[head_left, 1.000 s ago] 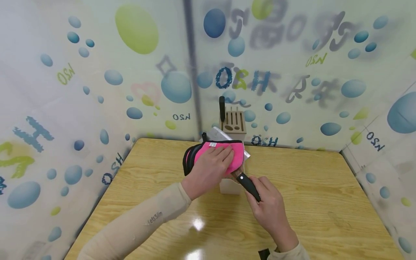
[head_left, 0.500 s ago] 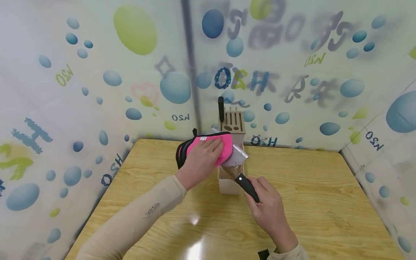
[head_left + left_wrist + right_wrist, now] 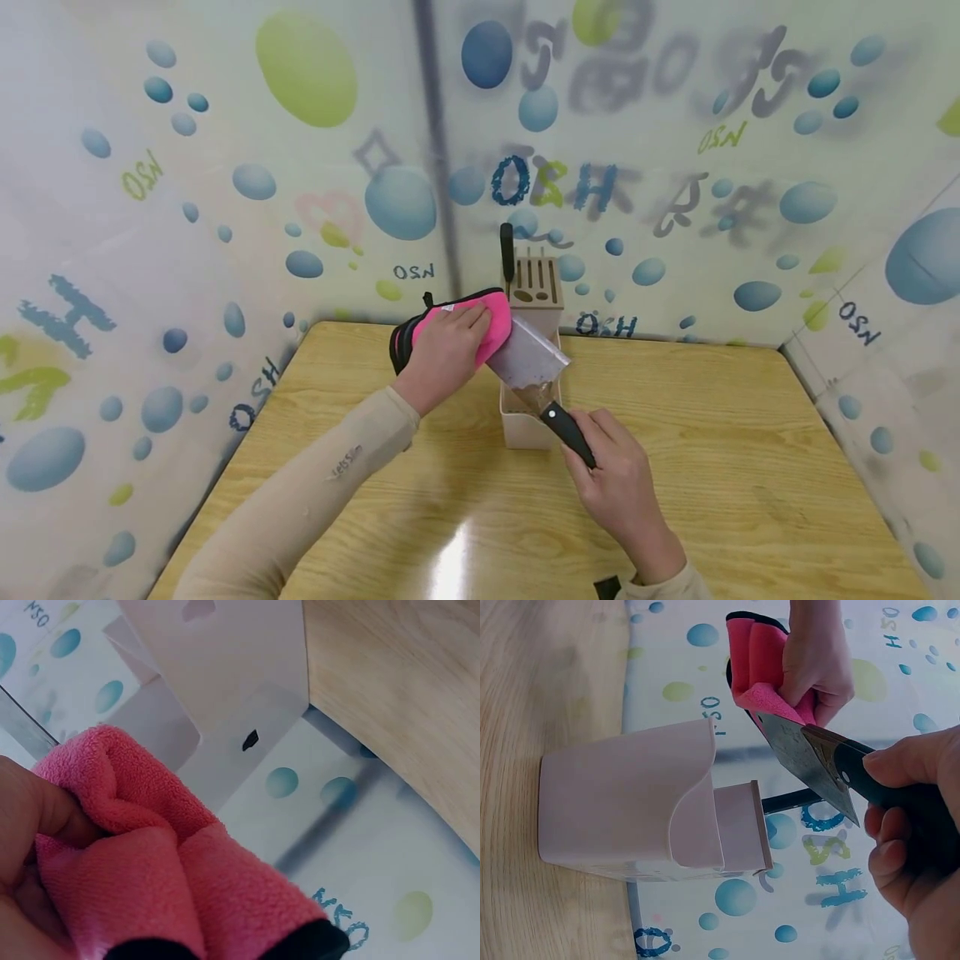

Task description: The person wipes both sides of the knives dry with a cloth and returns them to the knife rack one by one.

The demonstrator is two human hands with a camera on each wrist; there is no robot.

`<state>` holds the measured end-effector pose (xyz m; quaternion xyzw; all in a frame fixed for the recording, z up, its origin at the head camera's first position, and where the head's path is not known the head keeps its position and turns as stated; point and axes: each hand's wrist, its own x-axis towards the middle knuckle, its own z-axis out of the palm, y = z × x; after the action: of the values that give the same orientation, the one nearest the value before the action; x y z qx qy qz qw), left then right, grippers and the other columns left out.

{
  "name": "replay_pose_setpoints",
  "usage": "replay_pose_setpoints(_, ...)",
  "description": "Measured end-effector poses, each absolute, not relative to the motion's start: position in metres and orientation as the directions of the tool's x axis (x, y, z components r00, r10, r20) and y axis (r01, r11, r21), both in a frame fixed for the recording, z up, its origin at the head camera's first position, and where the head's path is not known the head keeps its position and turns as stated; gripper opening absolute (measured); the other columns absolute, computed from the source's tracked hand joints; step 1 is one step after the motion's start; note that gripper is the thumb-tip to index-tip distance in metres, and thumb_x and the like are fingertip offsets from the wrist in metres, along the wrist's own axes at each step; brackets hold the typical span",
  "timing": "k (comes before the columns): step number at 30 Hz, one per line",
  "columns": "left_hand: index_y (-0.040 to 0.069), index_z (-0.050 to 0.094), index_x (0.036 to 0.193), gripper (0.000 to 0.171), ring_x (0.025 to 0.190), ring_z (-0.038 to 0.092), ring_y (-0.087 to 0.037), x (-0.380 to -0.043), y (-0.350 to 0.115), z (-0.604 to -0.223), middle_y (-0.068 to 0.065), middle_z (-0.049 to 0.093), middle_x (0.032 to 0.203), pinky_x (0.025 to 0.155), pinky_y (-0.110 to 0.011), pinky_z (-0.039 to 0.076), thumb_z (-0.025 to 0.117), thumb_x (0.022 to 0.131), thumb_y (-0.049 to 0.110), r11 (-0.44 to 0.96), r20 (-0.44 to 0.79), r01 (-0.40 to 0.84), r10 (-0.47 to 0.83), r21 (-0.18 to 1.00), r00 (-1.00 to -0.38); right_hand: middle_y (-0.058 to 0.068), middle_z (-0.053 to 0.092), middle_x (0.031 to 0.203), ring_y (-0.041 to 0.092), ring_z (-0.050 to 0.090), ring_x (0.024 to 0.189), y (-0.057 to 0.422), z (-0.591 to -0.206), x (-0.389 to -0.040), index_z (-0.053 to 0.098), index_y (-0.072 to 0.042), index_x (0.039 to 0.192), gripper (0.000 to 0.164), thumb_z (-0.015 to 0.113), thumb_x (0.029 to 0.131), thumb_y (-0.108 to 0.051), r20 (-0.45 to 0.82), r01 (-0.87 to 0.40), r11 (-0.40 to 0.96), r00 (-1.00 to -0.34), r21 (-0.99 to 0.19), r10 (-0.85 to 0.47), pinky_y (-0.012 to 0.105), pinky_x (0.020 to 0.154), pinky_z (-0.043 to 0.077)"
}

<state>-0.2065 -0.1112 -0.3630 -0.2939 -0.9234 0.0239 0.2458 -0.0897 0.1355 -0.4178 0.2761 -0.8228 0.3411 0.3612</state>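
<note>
In the head view my right hand (image 3: pixel 622 483) grips the black handle of a cleaver (image 3: pixel 528 358), whose blade points up and to the left. My left hand (image 3: pixel 446 350) holds a folded pink towel (image 3: pixel 495 325) with black edging against the far end of the blade. The right wrist view shows the towel (image 3: pixel 761 667) folded at the blade's end, with the thumb curled under it. Brown marks show on the blade near the handle. In the left wrist view the bunched towel (image 3: pixel 135 825) is pinched between thumb and fingers, and the blade is mostly hidden.
A pale knife block (image 3: pixel 536 292) with a slotted brown top stands behind the cleaver on the wooden table (image 3: pixel 675 417). One black-handled tool (image 3: pixel 507 250) stands upright in it. Its open front bin (image 3: pixel 525 429) lies below the blade. Patterned walls enclose the table.
My left hand has slid the towel leftward along the blade, away from the handle, uncovering more metal. My right hand and the cleaver have stayed nearly still.
</note>
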Motion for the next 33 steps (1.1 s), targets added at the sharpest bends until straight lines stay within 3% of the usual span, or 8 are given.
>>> replay_pose_setpoints(9, 0.000, 0.069, 0.132, 0.040, 0.117, 0.070, -0.030, -0.210, -0.115, -0.363, -0.015, 0.070, 0.132, 0.096, -0.043, 0.058, 0.072, 0.093, 0.009, 0.828, 0.459, 0.524, 0.551, -0.199, -0.697, 0.011, 0.067, 0.093, 0.014, 0.060, 0.073, 0.135, -0.417, -0.089, 0.074, 0.006, 0.112, 0.037, 0.081, 0.076, 0.005, 0.771, -0.687, 0.627, -0.602, -0.367, -0.208, 0.029, 0.060, 0.052)
replay_pose_setpoints(25, 0.002, 0.068, 0.134, 0.047, 0.121, 0.067, -0.030, -0.185, -0.099, -0.359, -0.014, 0.068, 0.135, 0.098, -0.044, 0.057, 0.079, 0.090, 0.014, 0.784, 0.425, 0.582, 0.612, -0.216, -0.667, 0.009, 0.065, 0.091, 0.012, 0.056, 0.073, 0.131, -0.415, -0.091, 0.074, 0.005, 0.110, 0.033, 0.081, 0.078, 0.004, 0.757, -0.669, 0.639, -0.621, -0.379, -0.201, 0.024, 0.058, 0.048)
replay_pose_setpoints(33, 0.002, 0.070, 0.129, 0.043, 0.118, 0.069, -0.028, -0.172, -0.087, -0.355, -0.012, 0.071, 0.130, 0.097, -0.041, 0.058, 0.080, 0.091, 0.017, 0.755, 0.447, 0.614, 0.643, -0.231, -0.623, 0.011, 0.065, 0.092, 0.014, 0.058, 0.073, 0.129, -0.414, -0.091, 0.073, 0.007, 0.110, 0.034, 0.082, 0.078, 0.005, 0.735, -0.649, 0.649, -0.648, -0.397, -0.199, 0.030, 0.058, 0.051)
